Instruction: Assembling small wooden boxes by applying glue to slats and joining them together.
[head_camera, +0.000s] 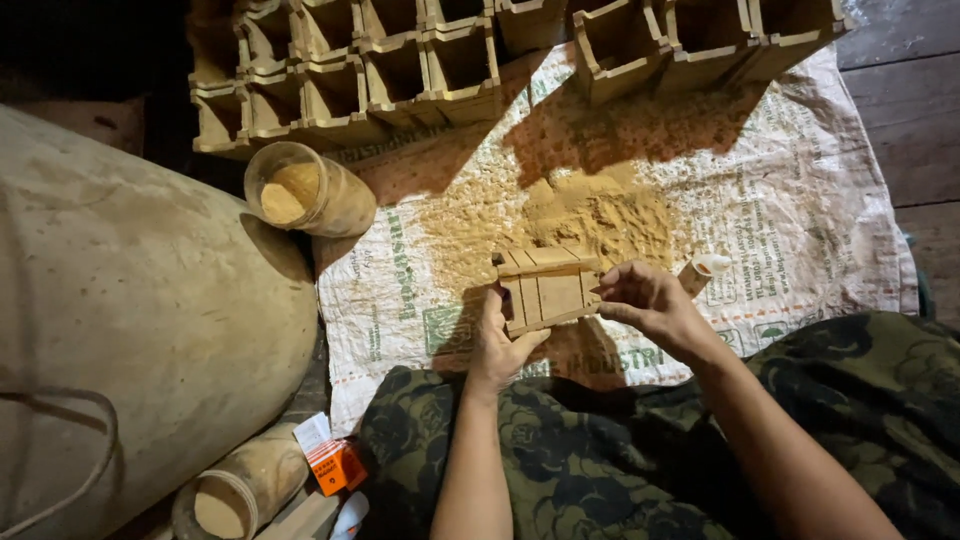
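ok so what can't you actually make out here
- Head view: left hand covers the near left corner of the small wooden box.
- Right hand hides most of the small white-tipped tube.
- Stacked wooden boxes are cut off by the top edge; their insides lie in shadow.

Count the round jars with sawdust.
2. One jar lies tipped at the woven sack's upper left; another jar sits at bottom left beside an orange box. More may be hidden.
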